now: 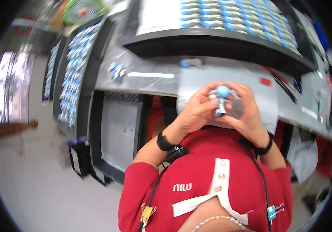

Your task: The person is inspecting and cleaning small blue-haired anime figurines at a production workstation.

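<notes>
A small figurine (222, 91) with a round blue head and a white-and-dark body is held up in front of my chest, over the table's near edge. My left hand (197, 110) pinches it from the left, thumb across its body. From the right, my right hand (247, 110) curls around it, with fingers by the head and the thumb near its lower end. Fingers hide part of the body. Beyond the hands, a small blue-and-grey piece (191, 62) lies on the white work sheet (227, 73).
A long black tray (212, 40) with rows of blue-and-grey pieces stands at the back. More filled trays (84, 73) are at the left. A cluster of small pieces (116, 71) lies on the table. A red block (265, 81) and dark tools (285, 88) lie right.
</notes>
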### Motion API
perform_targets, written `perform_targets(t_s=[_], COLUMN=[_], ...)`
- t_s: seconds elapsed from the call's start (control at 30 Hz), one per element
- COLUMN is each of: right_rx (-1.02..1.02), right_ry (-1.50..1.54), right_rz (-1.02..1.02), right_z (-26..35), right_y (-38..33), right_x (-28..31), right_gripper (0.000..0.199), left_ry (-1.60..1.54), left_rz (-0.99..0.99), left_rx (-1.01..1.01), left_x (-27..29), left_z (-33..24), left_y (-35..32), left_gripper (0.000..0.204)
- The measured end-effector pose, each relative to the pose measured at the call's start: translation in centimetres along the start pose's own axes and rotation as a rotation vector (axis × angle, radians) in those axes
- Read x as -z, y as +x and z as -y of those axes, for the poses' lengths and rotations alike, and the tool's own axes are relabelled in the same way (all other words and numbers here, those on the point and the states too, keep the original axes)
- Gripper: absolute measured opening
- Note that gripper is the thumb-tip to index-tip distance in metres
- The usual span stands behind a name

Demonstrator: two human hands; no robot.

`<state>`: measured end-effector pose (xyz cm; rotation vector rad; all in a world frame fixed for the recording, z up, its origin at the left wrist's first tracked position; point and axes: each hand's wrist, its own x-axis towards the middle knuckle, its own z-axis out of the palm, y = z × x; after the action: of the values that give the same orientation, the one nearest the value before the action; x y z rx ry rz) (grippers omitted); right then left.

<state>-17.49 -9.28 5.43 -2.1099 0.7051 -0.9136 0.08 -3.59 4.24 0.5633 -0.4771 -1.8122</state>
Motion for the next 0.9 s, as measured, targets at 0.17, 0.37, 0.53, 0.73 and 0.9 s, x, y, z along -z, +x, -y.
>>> perform_targets(t_s=[0.17, 0.37, 0.53, 0.73, 0.9], right_rx=[-0.167, -0.293, -0.325, -0.34, -0.356], right_ry=[-0.066, -0.123, -0.199, -0.26, -0.319], right_rz=[0.078, 0.095, 0.138, 0.18, 0.202], right_z=[-1.1, -2.3, -2.2, -2.1, -1.4], right_y=[-0.8, -0.9, -0.3, 0.4, 0.6], right_x=[0.6, 0.7, 0.5, -0.5, -1.0], right_gripper=[0.079, 0.072, 0.065, 0.062, 0.06], left_ry=[0.045, 0.507, 0.717, 1.2, 1.253], left_rz=[-0.075, -0.485, -1.124, -1.196, -1.117], left_rx=[-0.078, -0.106, -0.132, 0.081, 0.174], left_x=[3.2, 10.6, 25.0, 33.2, 34.5], left_z=[-2.5, -8.5, -8.1, -5.6, -4.9], left_y=[-3.2, -13.8, -22.6, -23.7, -21.6], left_gripper=[0.057, 0.051, 0.048, 0.045, 0.048])
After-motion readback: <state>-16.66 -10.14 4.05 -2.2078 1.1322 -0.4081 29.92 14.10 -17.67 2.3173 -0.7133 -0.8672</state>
